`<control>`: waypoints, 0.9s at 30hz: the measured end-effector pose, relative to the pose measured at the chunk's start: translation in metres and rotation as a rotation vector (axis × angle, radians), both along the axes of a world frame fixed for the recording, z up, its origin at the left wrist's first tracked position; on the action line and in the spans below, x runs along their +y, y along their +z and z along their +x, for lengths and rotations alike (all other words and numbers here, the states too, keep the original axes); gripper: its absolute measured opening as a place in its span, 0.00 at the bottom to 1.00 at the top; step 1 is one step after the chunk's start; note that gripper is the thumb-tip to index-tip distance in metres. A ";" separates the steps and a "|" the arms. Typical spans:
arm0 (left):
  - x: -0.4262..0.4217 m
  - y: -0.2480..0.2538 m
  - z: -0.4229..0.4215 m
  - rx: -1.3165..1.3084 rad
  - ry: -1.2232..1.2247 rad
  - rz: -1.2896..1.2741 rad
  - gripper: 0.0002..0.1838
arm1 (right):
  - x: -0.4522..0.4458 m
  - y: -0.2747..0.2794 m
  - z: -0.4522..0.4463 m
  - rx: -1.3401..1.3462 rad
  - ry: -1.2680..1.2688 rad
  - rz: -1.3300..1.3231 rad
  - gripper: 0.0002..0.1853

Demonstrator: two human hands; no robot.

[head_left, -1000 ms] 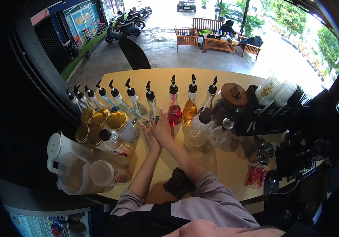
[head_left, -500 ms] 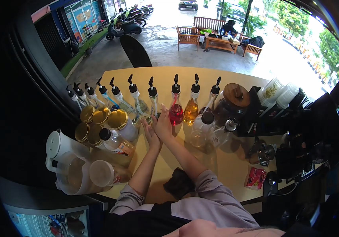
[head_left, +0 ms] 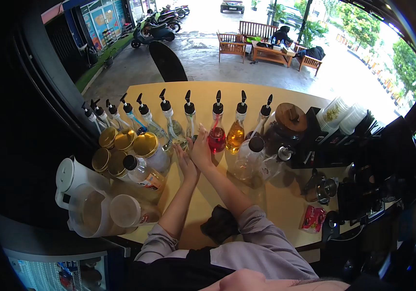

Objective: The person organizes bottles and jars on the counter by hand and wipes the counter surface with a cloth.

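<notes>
Both hands are over the middle of the counter (head_left: 140,97), near the row of pump bottles. The left hand (head_left: 187,164) and the right hand (head_left: 201,150) meet near the wrists, their fingers stretched out rather than curled around anything. Whether something small lies between the palms, I cannot tell. The clear pump bottle (head_left: 190,120) stands upright just beyond the fingertips, with the red-filled bottle (head_left: 216,139) just to the right and the amber-filled bottle (head_left: 235,136) beside that; whether the fingers touch any bottle is unclear.

The pumps probably stand upright in a row along the far side so that each can be reached and pressed without shifting its neighbours. Gold-lidded jars (head_left: 146,145) cluster on the left, likely grouped to leave working space in the middle. A dark bundle (head_left: 219,225) lies near the body, and a red packet (head_left: 313,218) lies to the right.

Compared with the earlier frames, the view shifts slightly, but the hands keep nearly the same pose and the bottles keep their order.
</notes>
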State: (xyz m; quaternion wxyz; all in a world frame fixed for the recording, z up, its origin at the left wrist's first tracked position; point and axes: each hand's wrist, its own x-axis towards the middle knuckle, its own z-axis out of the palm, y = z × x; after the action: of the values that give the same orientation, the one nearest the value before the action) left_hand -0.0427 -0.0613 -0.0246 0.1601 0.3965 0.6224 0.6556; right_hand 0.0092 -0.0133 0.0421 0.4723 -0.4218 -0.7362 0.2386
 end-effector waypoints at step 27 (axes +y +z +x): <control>-0.020 0.001 0.011 -0.037 -0.073 0.150 0.37 | -0.029 -0.017 0.022 -0.202 -0.003 0.086 0.54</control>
State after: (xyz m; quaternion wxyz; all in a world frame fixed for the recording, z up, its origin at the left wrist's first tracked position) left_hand -0.0320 -0.0812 -0.0233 0.1652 0.4175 0.5537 0.7013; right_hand 0.0314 -0.0426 0.0248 0.4138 -0.4242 -0.7890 0.1625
